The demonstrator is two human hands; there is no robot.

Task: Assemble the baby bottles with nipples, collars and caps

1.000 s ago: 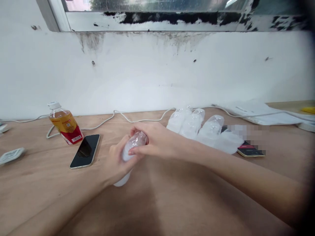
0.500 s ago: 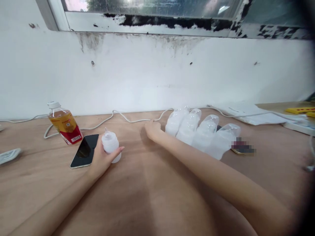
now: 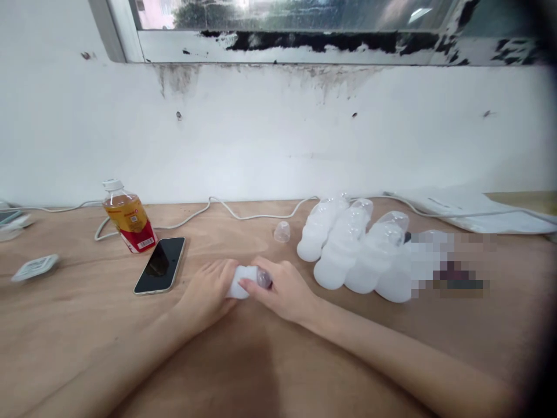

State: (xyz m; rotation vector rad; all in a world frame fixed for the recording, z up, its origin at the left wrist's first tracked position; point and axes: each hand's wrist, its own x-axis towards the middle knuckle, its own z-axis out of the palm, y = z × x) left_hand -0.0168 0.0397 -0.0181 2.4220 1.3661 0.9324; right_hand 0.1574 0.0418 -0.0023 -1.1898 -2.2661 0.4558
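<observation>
A brown wood-grain tabletop (image 3: 209, 377) carries a dark-screened phone (image 3: 159, 266), with a red-and-yellow drink bottle (image 3: 131, 222) just behind it and a flat white item (image 3: 35, 267) to its left. Right of the phone sit a clear cap (image 3: 282, 232) and, farther right, 4 white bottles (image 3: 337, 255). A white cable (image 3: 238, 218) runs behind the phone.

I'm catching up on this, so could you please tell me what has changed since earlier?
The clear cap, on the white bottle a second ago, now stands farther right on the table, released by the right grip. That grip has returned to the white bottle, now tipped sideways instead of upright, joining the left grip. The drink bottle and phone stayed put.
</observation>
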